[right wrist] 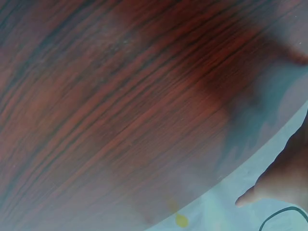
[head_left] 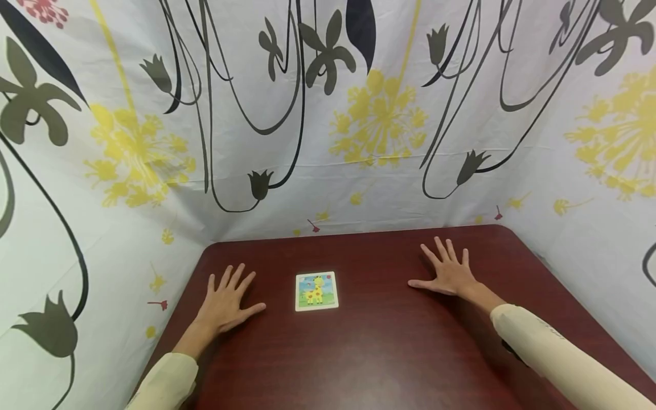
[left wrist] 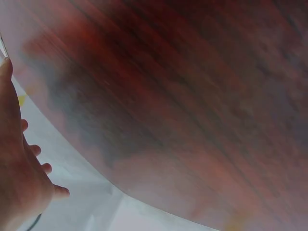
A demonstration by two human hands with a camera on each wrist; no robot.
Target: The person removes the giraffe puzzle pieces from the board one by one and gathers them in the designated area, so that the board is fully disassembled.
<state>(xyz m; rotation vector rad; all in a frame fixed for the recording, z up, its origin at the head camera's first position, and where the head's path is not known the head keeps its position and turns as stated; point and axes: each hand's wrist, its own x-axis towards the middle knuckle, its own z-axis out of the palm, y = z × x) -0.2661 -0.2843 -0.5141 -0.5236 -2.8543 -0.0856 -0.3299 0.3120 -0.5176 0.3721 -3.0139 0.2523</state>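
Note:
A small square picture board (head_left: 316,291) with a white border lies flat on the dark red table. Its picture is a yellow giraffe against blue sky and green ground. To its left is my left hand (head_left: 224,304), fingers straight and spread, holding nothing. My right hand (head_left: 449,275) is farther off on the board's right, also spread and holding nothing. The left wrist view catches the left hand (left wrist: 21,163) at its left edge, raised over the tabletop. In the right wrist view, part of the right hand (right wrist: 284,175) shows at the right edge.
The wood-grained table (head_left: 359,353) has rounded far corners. A white cloth (head_left: 318,142) with grey, yellow and red plant prints hangs behind it and along both sides. Pale sleeves (head_left: 553,347) cover both forearms.

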